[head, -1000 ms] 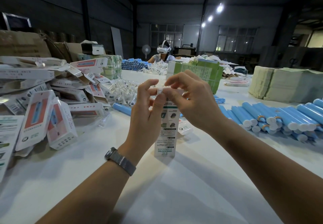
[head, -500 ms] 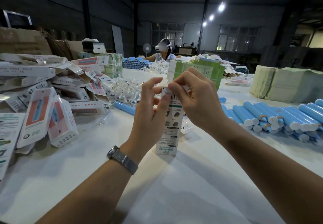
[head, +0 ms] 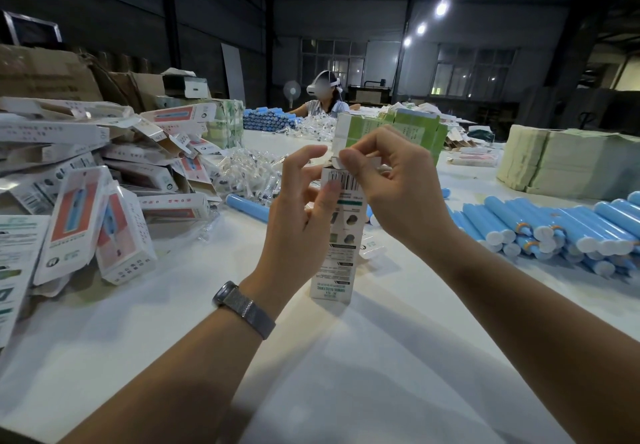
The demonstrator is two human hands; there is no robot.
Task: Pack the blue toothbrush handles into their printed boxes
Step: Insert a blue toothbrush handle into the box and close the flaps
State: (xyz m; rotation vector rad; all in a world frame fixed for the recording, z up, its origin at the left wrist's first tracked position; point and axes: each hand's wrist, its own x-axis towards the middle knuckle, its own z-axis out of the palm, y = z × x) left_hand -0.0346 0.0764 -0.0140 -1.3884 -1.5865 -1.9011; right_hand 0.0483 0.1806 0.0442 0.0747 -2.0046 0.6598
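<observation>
A narrow printed box (head: 337, 235) is standing upright on the white table (head: 346, 374), near its middle, and both hands are working at its top end. The left hand (head: 298, 221) is gripping the box's upper part, thumb lying over the barcode panel, fingers curling behind. The right hand (head: 398, 187) is pinching the white top flap (head: 349, 161) between thumb and forefinger. Whatever is inside the box is hidden. Small print is running down the box face, too fine to read. Loose blue toothbrush handles (head: 554, 225) are lying heaped along the table's right edge, one (head: 247, 202) just left of the box. Finished and open printed boxes (head: 104, 180) are piling up at the left edge. Green cartons (head: 408, 128) are sitting behind the hands.
</observation>
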